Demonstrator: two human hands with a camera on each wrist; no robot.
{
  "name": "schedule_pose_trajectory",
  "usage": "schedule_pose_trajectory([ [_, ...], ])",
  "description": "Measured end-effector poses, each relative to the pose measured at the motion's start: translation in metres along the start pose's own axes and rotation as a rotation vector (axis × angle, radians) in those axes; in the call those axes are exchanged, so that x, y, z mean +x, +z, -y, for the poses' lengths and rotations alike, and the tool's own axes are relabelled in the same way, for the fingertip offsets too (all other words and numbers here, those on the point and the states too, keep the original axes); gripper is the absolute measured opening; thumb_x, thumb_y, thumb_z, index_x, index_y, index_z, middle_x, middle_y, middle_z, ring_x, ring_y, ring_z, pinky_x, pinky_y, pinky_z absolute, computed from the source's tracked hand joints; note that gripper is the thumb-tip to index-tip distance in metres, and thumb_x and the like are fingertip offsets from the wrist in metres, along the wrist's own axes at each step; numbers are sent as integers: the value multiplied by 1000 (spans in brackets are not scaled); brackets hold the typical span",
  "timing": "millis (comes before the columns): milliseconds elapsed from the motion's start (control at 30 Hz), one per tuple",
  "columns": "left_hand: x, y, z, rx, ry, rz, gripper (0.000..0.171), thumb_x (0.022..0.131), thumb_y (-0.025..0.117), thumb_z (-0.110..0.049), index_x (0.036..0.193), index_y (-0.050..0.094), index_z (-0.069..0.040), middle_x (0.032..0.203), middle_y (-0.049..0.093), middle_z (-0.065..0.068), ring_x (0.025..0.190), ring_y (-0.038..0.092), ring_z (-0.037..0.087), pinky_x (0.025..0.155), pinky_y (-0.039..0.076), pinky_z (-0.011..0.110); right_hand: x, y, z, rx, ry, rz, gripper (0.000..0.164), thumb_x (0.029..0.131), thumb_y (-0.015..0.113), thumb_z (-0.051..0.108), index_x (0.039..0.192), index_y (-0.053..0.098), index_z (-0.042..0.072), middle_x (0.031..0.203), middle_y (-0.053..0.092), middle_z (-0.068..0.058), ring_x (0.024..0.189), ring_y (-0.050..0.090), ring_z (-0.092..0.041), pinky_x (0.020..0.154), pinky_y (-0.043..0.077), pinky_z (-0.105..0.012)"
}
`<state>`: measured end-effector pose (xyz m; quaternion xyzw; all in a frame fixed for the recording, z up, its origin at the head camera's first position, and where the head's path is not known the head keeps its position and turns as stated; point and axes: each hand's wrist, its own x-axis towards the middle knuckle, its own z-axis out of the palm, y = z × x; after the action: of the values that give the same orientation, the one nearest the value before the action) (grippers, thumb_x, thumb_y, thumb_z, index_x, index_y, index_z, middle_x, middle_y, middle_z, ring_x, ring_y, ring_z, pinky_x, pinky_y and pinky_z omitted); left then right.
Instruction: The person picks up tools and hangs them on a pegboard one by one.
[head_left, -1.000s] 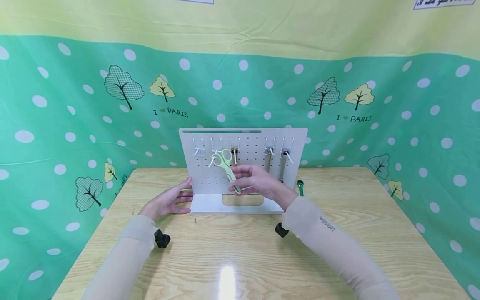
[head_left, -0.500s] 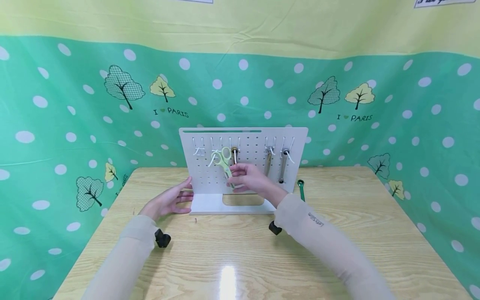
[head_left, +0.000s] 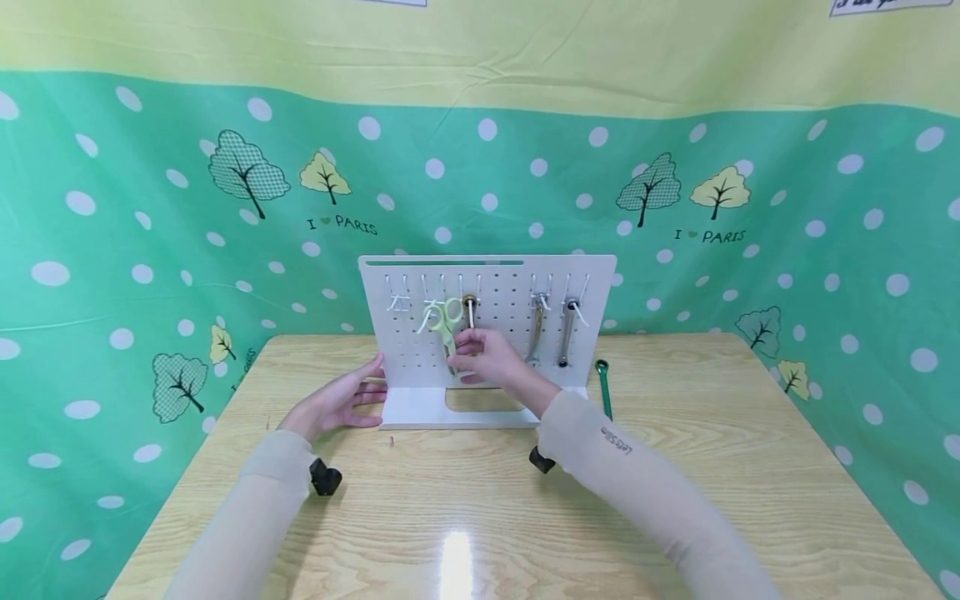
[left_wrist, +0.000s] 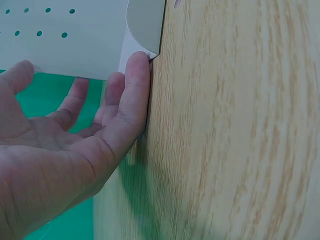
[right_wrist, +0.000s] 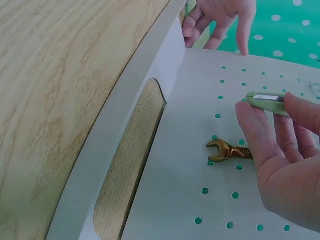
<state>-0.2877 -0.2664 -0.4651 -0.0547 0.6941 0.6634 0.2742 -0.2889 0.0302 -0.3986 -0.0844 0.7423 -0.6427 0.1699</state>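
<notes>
My right hand [head_left: 483, 358] pinches pale green scissors [head_left: 447, 335] by the blade end, with the thumb on one side and the fingers on the other. The handle loops point up and overlap a white hook [head_left: 427, 317] on the pegboard [head_left: 405, 350]. In the right wrist view, the tip end of the scissors shows between thumb and fingers, close over the board. My left hand [head_left: 345, 400] touches the pegboard's left edge with extended, slightly bent fingers, and in the left wrist view one fingertip [left_wrist: 137, 60] rests at the lower corner.
A bronze wrench [right_wrist: 227, 150] hangs beside the scissors, partly hidden in the head view. Two more wrenches, one brownish [head_left: 537, 329] and one silver [head_left: 567, 333], hang to the right. A green wrench [head_left: 603, 387] lies on the wooden table [head_left: 420, 517]. A bare hook [head_left: 397, 303] is at far left.
The right hand has moved left and slightly up, and the scissors' blade end has swung left so they hang nearly upright. The left hand stays at the board's edge.
</notes>
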Motion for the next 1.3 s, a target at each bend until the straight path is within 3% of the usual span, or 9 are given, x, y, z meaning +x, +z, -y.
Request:
schedule_pose_trajectory([
  [433, 0, -1, 2, 6, 8, 0, 93, 95, 47, -72, 155, 25, -4, 153, 34, 23, 137, 37, 36, 95, 55, 51, 3, 11, -9, 101, 36, -65, 28, 91, 76, 8, 118, 70, 5, 104, 73, -11, 94, 72, -26, 90, 57, -51],
  [800, -1, 0, 1, 12, 5, -6, 92, 96, 46, -71, 155, 25, -4, 153, 34, 23, 137, 37, 36, 94, 55, 51, 8, 16, -10, 37, 17, -161, 21, 91, 77, 13, 111, 75, 8, 105, 75, -7, 93, 73, -24, 77, 62, -37],
  [1100, 0, 1, 0, 3, 6, -1, 92, 96, 47, -71, 155, 24, -3, 154, 33, 23, 139, 35, 37, 95, 54, 52, 8, 16, -14, 93, 41, -123, 25, 93, 73, 8, 118, 72, 4, 112, 74, -14, 103, 71, -33, 87, 59, -51],
  [1300, 0, 1, 0, -7, -6, -5, 92, 97, 46, -70, 156, 23, -3, 154, 32, 23, 138, 35, 35, 96, 54, 51, 3, 12, -12, 134, 55, -64, 29, 94, 72, 6, 123, 68, 1, 119, 70, -20, 106, 69, -38, 89, 57, -52],
])
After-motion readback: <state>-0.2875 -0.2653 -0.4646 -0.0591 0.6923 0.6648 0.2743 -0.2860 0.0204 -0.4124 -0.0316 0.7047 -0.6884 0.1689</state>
